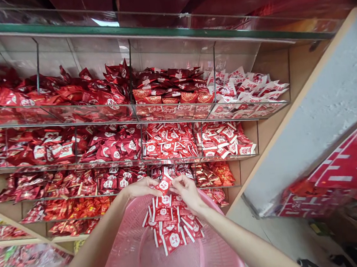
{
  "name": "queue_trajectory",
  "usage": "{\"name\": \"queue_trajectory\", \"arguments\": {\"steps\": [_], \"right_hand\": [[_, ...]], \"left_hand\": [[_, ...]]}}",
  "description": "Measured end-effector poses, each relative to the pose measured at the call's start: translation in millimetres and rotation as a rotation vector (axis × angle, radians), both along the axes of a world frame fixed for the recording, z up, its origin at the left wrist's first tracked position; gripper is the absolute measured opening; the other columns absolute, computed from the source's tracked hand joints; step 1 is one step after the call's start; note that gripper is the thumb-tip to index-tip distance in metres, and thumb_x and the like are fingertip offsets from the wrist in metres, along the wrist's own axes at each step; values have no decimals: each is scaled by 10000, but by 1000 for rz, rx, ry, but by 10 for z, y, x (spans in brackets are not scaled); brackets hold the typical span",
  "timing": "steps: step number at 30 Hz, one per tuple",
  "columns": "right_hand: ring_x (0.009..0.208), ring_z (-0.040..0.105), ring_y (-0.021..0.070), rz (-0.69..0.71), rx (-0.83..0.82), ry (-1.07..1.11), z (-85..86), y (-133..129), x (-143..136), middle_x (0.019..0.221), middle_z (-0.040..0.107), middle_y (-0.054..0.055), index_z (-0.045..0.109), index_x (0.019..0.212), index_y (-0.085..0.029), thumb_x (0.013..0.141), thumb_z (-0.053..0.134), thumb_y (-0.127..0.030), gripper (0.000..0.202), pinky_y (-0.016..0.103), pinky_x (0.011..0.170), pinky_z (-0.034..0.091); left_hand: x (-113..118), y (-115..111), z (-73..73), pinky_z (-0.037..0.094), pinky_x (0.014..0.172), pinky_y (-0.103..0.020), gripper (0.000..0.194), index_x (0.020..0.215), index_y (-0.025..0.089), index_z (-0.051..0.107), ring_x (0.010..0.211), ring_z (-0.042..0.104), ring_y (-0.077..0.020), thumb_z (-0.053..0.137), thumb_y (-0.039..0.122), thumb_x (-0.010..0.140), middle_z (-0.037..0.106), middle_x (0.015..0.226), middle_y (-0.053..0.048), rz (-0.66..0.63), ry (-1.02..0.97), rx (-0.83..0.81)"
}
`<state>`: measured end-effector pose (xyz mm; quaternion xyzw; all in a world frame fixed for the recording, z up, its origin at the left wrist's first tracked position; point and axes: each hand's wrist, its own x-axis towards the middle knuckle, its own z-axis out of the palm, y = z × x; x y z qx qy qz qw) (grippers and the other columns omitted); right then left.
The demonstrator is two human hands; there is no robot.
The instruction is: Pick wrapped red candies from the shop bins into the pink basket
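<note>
Between my two hands, at the far rim of a pink plastic basket [124,258], is a small red-and-white candy packet [164,184]. My left hand [142,188] pinches its left side, and the fingers of my right hand [186,191] close on its right side. Below them, a heap of similar red packets with white ends [173,240] lies against the far inner wall of the basket. The basket's lower part holds nothing that I can see. Behind my hands, a low shelf bin of red packets [182,170] is partly covered.
A stepped wooden rack with clear dividers [214,78] holds many red packets. White-and-red packets [246,86] fill its upper right bin. A grey wall [328,105] and red printed boxes [343,158] stand to the right. Bagged goods [26,260] lie at lower left.
</note>
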<state>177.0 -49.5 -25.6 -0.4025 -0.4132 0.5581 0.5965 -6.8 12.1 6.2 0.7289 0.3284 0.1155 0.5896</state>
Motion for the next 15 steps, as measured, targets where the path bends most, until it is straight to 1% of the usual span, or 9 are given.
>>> {"name": "queue_trajectory", "arguments": {"steps": [3,7,9,12,15], "right_hand": [[717,626,115,55,-75,36,-12,-27,-8,750,610,-13,564,759,-166,658,698,-421,306,329,802,509],[651,628,120,100,-94,6,-39,-53,-24,673,623,-5,571,691,-153,642,707,-449,330,305,742,519],[631,630,125,85,-107,-18,-46,-49,-16,672,641,10,599,700,-151,645,695,-471,338,296,715,521],[644,639,137,55,-123,-67,-66,-23,11,704,665,24,645,776,-157,657,666,-500,364,303,710,523],[647,644,152,38,-65,-127,-113,21,35,692,666,25,643,748,-154,655,646,-533,390,314,696,527]], "left_hand": [[10,-9,-6,412,753,-271,245,824,163,717,771,556,-169,693,347,664,673,846,-13,-2,-1,2],[35,-11,6,398,732,-265,229,770,158,707,747,536,-161,695,357,656,656,812,-4,-13,2,9],[43,-7,9,383,709,-255,209,717,158,696,724,511,-151,703,353,644,629,766,11,-17,6,19],[50,2,3,356,669,-239,208,590,157,646,687,461,-136,722,349,615,560,676,33,-19,13,35],[59,15,-2,339,645,-235,251,527,154,595,664,425,-127,727,353,605,500,631,41,-22,24,44]]}}
